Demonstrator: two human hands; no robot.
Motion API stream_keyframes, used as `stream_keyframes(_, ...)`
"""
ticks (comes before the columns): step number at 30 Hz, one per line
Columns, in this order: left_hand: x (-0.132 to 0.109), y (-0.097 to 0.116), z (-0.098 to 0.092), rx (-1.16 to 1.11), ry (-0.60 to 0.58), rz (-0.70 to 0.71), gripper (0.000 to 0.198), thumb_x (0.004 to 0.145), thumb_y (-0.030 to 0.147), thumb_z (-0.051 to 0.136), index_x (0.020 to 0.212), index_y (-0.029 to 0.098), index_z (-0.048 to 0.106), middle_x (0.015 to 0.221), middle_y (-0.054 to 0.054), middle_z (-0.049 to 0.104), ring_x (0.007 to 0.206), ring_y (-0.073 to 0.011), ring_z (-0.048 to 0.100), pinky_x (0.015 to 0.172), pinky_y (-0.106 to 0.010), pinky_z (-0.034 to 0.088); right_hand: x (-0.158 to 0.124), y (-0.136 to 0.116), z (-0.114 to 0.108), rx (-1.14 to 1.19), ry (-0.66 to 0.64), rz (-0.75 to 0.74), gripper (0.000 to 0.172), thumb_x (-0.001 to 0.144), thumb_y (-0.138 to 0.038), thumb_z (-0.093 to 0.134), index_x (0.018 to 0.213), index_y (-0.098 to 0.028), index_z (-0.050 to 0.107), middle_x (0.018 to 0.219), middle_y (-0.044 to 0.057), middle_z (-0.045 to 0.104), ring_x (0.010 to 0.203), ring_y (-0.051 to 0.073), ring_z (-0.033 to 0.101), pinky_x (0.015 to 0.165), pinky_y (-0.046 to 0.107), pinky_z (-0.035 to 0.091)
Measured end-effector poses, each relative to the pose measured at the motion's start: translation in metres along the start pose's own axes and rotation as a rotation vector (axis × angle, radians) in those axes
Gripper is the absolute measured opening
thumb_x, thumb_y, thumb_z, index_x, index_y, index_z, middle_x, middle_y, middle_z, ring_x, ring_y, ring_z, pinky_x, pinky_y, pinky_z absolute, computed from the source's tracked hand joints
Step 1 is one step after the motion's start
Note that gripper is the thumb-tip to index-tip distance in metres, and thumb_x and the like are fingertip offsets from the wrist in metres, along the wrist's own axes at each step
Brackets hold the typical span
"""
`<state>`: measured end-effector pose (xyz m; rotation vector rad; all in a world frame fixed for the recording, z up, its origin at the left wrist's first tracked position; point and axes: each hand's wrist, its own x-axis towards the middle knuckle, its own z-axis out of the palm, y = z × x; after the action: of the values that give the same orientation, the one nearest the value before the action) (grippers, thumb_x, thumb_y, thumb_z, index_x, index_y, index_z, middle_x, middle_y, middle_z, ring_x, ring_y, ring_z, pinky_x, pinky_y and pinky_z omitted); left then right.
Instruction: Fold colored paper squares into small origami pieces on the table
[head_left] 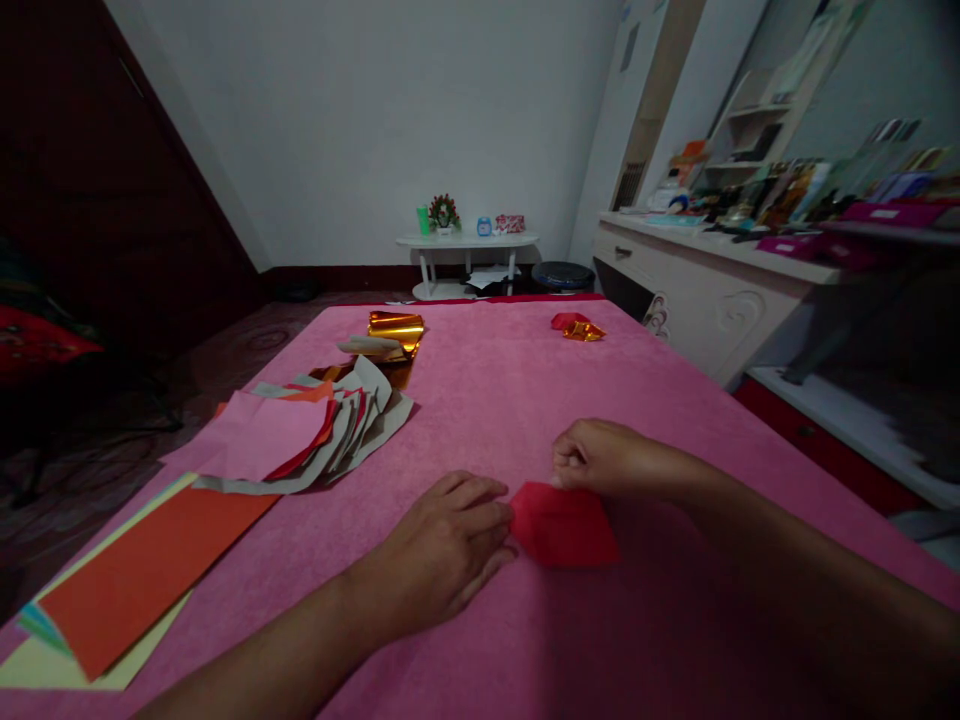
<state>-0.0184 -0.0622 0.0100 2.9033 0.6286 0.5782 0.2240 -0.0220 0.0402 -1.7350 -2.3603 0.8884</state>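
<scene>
A folded piece of red paper (564, 526) lies on the pink table cover (480, 400) in front of me. My left hand (444, 548) rests on the cover with its fingertips pinching the paper's left corner. My right hand (609, 458) is curled closed at the paper's upper edge, pinching it between thumb and fingers.
A fanned pile of pink, red and grey paper squares (300, 436) lies to the left, with orange and yellow sheets (135, 580) nearer me. Gold foil paper (394, 330) and a small red-gold folded piece (576, 326) lie at the far end. A cluttered dresser (720, 290) stands on the right.
</scene>
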Motion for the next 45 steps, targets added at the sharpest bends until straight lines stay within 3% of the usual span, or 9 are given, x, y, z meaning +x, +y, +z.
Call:
stream_keyframes(4,-0.001,-0.002,0.001,-0.01,-0.001,0.006,0.023,0.092,0.023,0.045,0.102,0.015,0.064,0.103,-0.007,0.066,0.106,-0.0214,0.053,0.092,-0.039,0.043,0.007,-0.021,0.007,0.003,0.036,0.0,0.026,0.068,-0.045,0.065,0.065,-0.018,0.063,0.06,-0.001,0.058,0.052,0.01,0.046,0.046,0.023,0.026)
stream_keyframes(10,-0.001,0.0,0.006,-0.07,0.051,-0.024,0.021,0.091,0.022,0.047,0.099,0.015,0.065,0.099,-0.006,0.066,0.098,-0.0197,0.056,0.087,-0.037,0.044,0.016,-0.033,0.017,-0.007,0.011,0.008,0.015,0.059,-0.031,0.073,0.063,-0.019,0.065,0.061,-0.002,0.061,0.055,0.011,0.051,0.045,0.022,0.028)
stream_keyframes(18,0.016,0.002,0.018,-0.232,0.177,-0.456,0.023,0.08,0.026,0.064,0.06,0.016,0.059,0.071,-0.002,0.062,0.071,-0.0149,0.054,0.068,-0.029,0.042,0.014,-0.02,0.025,0.183,-0.01,-0.013,0.01,0.062,-0.026,0.067,0.064,-0.016,0.065,0.058,-0.002,0.06,0.053,0.009,0.049,0.046,0.02,0.029)
stream_keyframes(25,0.018,-0.004,0.02,-0.254,0.171,-0.606,0.023,0.075,0.039,0.066,0.085,0.019,0.064,0.073,-0.002,0.061,0.069,-0.016,0.053,0.061,-0.026,0.036,0.009,-0.018,0.031,0.395,0.027,-0.077,0.009,0.062,-0.023,0.065,0.061,-0.015,0.063,0.053,-0.004,0.054,0.05,0.008,0.044,0.045,0.019,0.029)
stream_keyframes(28,0.018,-0.004,0.02,-0.334,0.172,-0.576,0.018,0.078,0.036,0.064,0.074,0.019,0.067,0.072,-0.002,0.062,0.07,-0.0156,0.053,0.063,-0.026,0.036,0.008,-0.017,0.031,0.502,0.04,-0.116,0.009,0.062,-0.022,0.065,0.06,-0.014,0.063,0.052,-0.004,0.054,0.049,0.008,0.043,0.046,0.02,0.031)
stream_keyframes(31,0.017,-0.007,0.023,-0.521,0.221,-0.666,0.019,0.078,0.033,0.064,0.068,0.017,0.067,0.067,-0.002,0.063,0.063,-0.0136,0.053,0.06,-0.024,0.037,0.008,-0.019,0.028,0.546,0.061,-0.141,0.012,0.063,-0.024,0.066,0.062,-0.012,0.064,0.054,-0.002,0.056,0.051,0.009,0.045,0.049,0.021,0.034)
stream_keyframes(37,0.016,-0.01,0.023,-0.788,0.306,-0.739,0.02,0.079,0.029,0.061,0.067,0.013,0.065,0.06,-0.001,0.059,0.055,-0.0103,0.048,0.053,-0.021,0.035,0.002,-0.031,0.024,0.32,0.198,-0.156,0.01,0.07,-0.023,0.06,0.068,-0.016,0.066,0.059,-0.001,0.06,0.055,0.011,0.048,0.053,0.022,0.034)
stream_keyframes(41,0.018,-0.004,0.014,-0.732,0.287,-0.672,0.021,0.082,0.022,0.054,0.067,0.014,0.065,0.059,0.0,0.058,0.055,-0.0098,0.048,0.054,-0.021,0.035,-0.006,-0.044,0.024,0.07,0.28,-0.218,0.01,0.072,-0.02,0.058,0.069,-0.019,0.067,0.067,-0.001,0.065,0.06,0.011,0.051,0.059,0.024,0.034)
stream_keyframes(45,0.019,0.001,0.006,-0.665,0.29,-0.643,0.021,0.082,0.018,0.051,0.067,0.014,0.065,0.06,0.0,0.059,0.056,-0.0102,0.05,0.054,-0.021,0.036,-0.009,-0.053,0.025,0.013,0.335,-0.254,0.01,0.073,-0.02,0.058,0.067,-0.019,0.066,0.068,-0.001,0.066,0.063,0.011,0.053,0.064,0.025,0.035)
